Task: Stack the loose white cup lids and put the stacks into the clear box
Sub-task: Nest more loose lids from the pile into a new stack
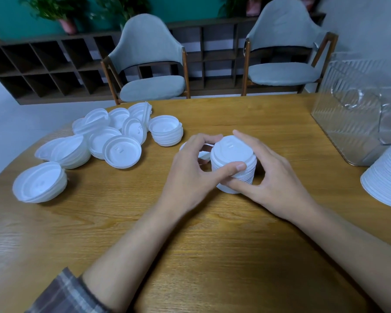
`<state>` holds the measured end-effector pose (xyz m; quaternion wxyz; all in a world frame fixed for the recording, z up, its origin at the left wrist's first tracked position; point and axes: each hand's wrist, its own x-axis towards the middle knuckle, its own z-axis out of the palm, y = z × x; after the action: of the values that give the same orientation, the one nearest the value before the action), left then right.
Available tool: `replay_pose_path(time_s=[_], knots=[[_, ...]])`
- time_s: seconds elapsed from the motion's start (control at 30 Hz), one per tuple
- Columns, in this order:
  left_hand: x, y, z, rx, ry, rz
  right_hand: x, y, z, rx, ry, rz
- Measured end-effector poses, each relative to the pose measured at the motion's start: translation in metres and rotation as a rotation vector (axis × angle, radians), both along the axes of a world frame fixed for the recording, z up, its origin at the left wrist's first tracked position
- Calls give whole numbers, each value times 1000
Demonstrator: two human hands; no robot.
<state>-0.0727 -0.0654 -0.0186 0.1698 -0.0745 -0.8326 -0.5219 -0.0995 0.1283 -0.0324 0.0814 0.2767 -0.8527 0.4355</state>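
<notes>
Now the left hand (190, 170) and right hand (274, 177) both curl around the lid stack (234, 154) mid-table (212, 249), so it is better to squeeze evenly and keep it upright for the clear box (348, 123) at the far right edge.

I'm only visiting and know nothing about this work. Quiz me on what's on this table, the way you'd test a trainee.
1. True or false: the left hand and the right hand both hold the stack of lids.
2. Where is the clear box? A) at the far right of the table B) on a chair C) on the floor
3. Fill in: the loose lids lie to the person's ____ of the held stack.
Key: 1 true; 2 A; 3 left.
</notes>
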Motion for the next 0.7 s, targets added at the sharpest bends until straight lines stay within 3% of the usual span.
replay_pose_path(time_s=[0.17, 0.33, 0.4, 0.7], knots=[[-5, -17, 5, 11, 44, 114, -2, 1, 0, 23, 41, -39], [-18, -32, -12, -454, -6, 193, -3, 3, -1, 16, 44, -65], [-19, -33, -16, -531, -46, 179, -3, 2, -1, 19, 35, -63], [-17, -33, -11, -545, -34, 231, -3, 4, 1, 20, 9, -58]])
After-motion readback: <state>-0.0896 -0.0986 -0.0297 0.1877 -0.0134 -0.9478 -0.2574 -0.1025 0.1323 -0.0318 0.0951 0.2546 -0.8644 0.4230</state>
